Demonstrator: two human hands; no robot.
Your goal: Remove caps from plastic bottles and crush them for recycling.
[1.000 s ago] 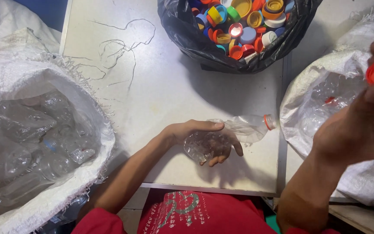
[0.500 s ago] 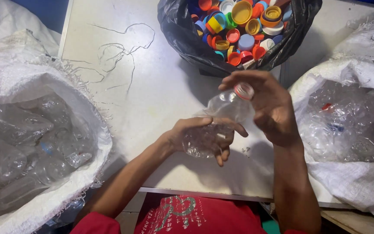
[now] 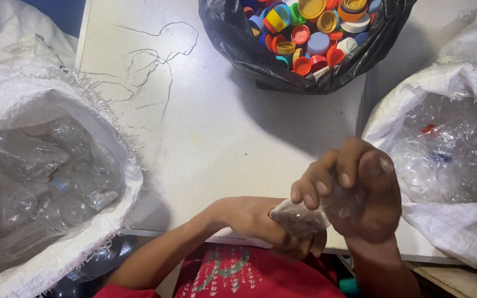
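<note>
Two hands, one item. Item: clear plastic bottle [image 3: 305, 216], crumpled, held above the near edge of the white table [image 3: 205, 138], directly over the person's red shirt [image 3: 249, 276]. Long axis runs from lower left to upper right; the neck end is buried under the upper hand, so whether a cap is on cannot be told.

Left hand [image 3: 260, 223]: wrapped around the bottle's lower body, fingers curled beneath it.

Right hand [image 3: 354, 190]: closed over the bottle's upper end, fingers folded down over the plastic.

Surroundings: white woven sack [image 3: 56, 165] of clear bottles at the left, its frayed rim overlapping the table's left edge. Second white sack [image 3: 448, 143] of clear bottles at the right, just beside the right hand. Black bag [image 3: 299, 72] of coloured caps at the far edge, well apart from the hands.

Open room: bare table surface between the hands and the black bag, and leftward toward the first sack. A few loose threads lie at the far left.
</note>
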